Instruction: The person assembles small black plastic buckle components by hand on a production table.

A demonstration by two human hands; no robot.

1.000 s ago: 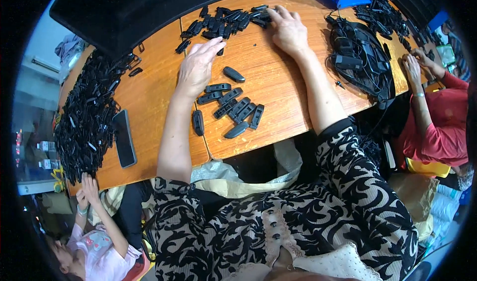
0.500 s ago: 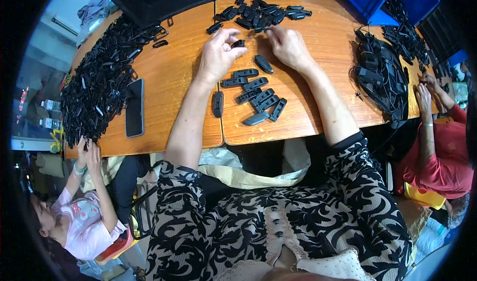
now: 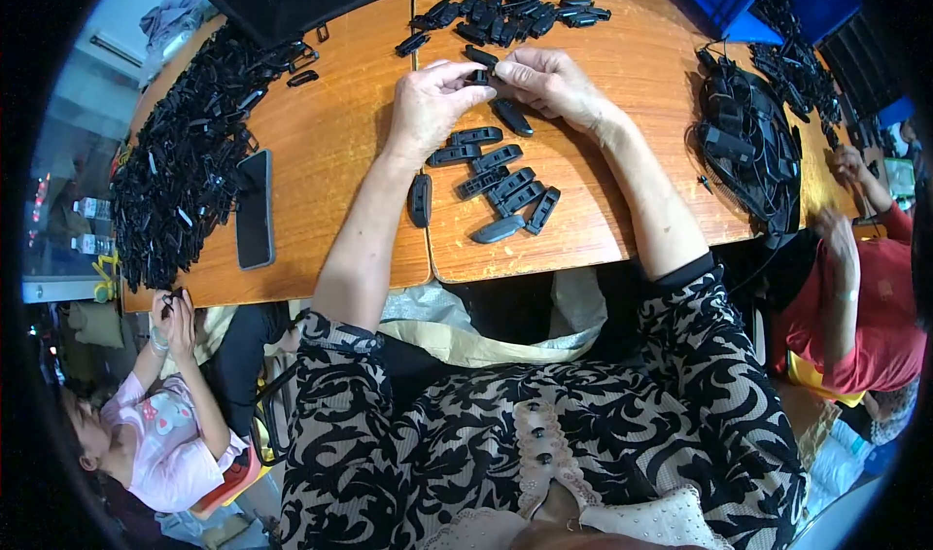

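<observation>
My left hand (image 3: pixel 426 108) pinches a small black plastic part (image 3: pixel 477 78) between thumb and fingers above the wooden table. Close against it, my right hand (image 3: pixel 556 87) has its fingertips pressed together at the part's right side; what they hold is too small to tell. Just below my hands lies a black oblong plastic piece (image 3: pixel 511 118), and another black piece (image 3: pixel 481 56) lies just beyond the fingertips. Nearer to me, several similar black plastic pieces (image 3: pixel 515 189) sit in a loose group, some with their hollow side up.
A heap of black plastic parts (image 3: pixel 185 161) covers the table's left side, beside a dark phone (image 3: pixel 255 210). More pieces (image 3: pixel 505 16) lie at the back. A black mesh item with cables (image 3: pixel 748 147) and blue bins (image 3: pixel 714 1) stand right. Two people work at either side.
My right hand has moved left and slightly down, and its fingertips now meet the part in my left hand. The co-worker at the right has raised and parted their hands.
</observation>
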